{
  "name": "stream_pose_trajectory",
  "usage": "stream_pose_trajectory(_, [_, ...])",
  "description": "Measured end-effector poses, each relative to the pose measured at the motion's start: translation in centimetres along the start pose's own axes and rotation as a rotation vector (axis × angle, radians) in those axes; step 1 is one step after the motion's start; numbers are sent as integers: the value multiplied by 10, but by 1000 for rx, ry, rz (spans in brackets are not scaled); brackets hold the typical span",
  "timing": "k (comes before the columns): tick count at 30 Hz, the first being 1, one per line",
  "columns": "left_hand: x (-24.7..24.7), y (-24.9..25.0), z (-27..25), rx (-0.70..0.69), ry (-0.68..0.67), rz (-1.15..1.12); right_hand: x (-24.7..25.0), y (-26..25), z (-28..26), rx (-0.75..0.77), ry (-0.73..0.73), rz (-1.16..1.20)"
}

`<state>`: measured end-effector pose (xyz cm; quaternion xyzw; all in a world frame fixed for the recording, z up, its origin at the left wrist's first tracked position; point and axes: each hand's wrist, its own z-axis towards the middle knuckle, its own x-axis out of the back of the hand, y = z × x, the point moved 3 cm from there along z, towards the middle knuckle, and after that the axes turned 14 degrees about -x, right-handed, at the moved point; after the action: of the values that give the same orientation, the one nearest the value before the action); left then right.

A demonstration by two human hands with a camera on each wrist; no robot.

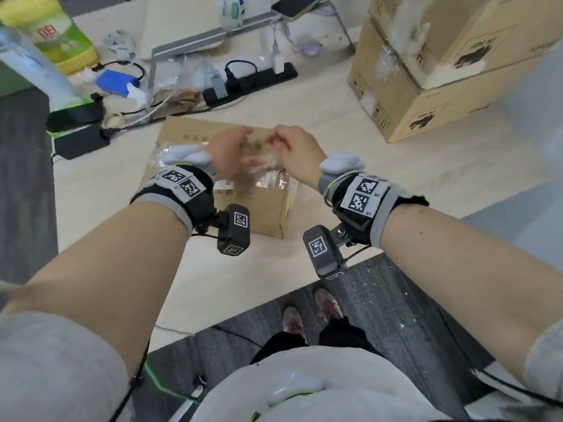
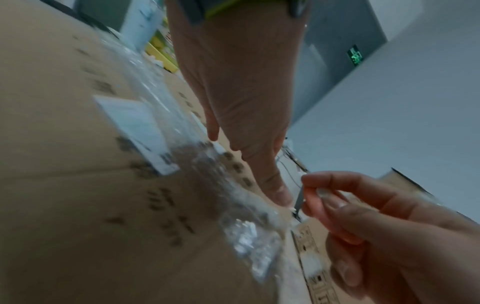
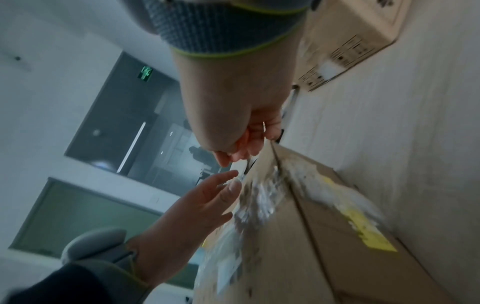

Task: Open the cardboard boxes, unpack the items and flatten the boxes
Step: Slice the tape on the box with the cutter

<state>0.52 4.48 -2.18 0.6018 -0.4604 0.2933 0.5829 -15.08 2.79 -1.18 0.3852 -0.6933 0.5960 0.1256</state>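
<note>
Two hands work over a cardboard box (image 1: 213, 178) lying at the desk's near edge: the right hand (image 1: 297, 150) pinches a strip of clear tape (image 1: 268, 178) peeled from the lid, while the left hand (image 1: 227, 153) hovers with fingers loose, holding nothing. Judged by eye, the stiff box looks light, the crinkled tape thin, clingy and apt to tear, best gripped at its lifted end. Bare desk (image 1: 365, 178) lies to the right before the stacked boxes (image 1: 426, 86); cables and a power strip (image 1: 249, 80) crowd the far side.
</note>
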Motion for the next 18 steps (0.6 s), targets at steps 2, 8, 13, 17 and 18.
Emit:
stream_pose_trajectory(2, [1, -22, -16, 35, 72, 32, -13, -13, -4, 51, 3, -117])
stream_pose_trajectory(8, [2, -82, -65, 408, 139, 184, -61, -33, -24, 133, -185, -377])
stream_pose_trajectory(13, [-7, -101, -90, 480, 133, 102, -101, -36, -43, 227, -263, -588])
stream_pose_trajectory(17, [-9, -97, -102, 497, 156, 76, -103, -32, -44, 254, -239, -682])
stream_pose_trajectory(18, [-11, -97, -106, 505, 149, 65, -100, -30, -44, 251, -229, -690])
